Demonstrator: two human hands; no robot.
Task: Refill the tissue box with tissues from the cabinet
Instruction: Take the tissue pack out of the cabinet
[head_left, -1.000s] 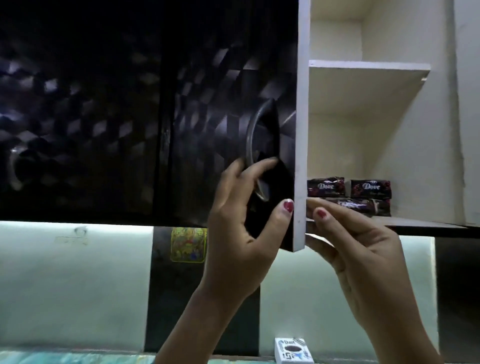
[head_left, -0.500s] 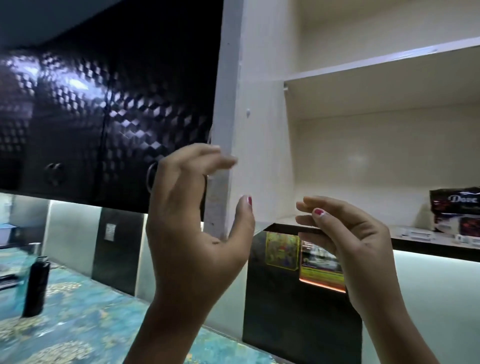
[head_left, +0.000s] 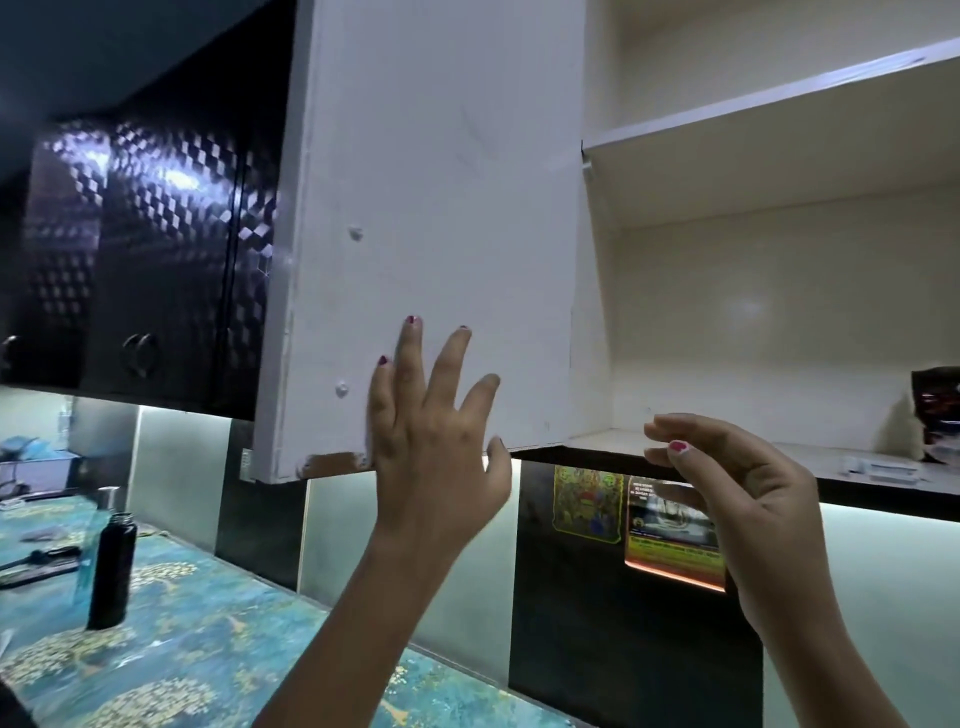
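The wall cabinet stands open, its white door (head_left: 431, 208) swung far to the left. My left hand (head_left: 436, 441) lies flat against the door's inner face near its lower edge, fingers spread. My right hand (head_left: 743, 499) hovers empty in front of the lower shelf (head_left: 727, 452), fingers loosely curled. A dark packet (head_left: 935, 410) sits at the far right of that shelf, cut off by the frame edge. No tissues or tissue box are visible in the head view.
An upper shelf (head_left: 779, 104) spans the cabinet interior. Dark patterned cabinet doors (head_left: 156, 260) close off the left. A black bottle (head_left: 111, 569) stands on the teal patterned counter (head_left: 208, 649). Stickers (head_left: 587, 504) hang on the wall below the cabinet.
The door has swung further open to the left. My left hand moved from gripping its edge to lying flat on its inner face. My right hand stays near the shelf front.
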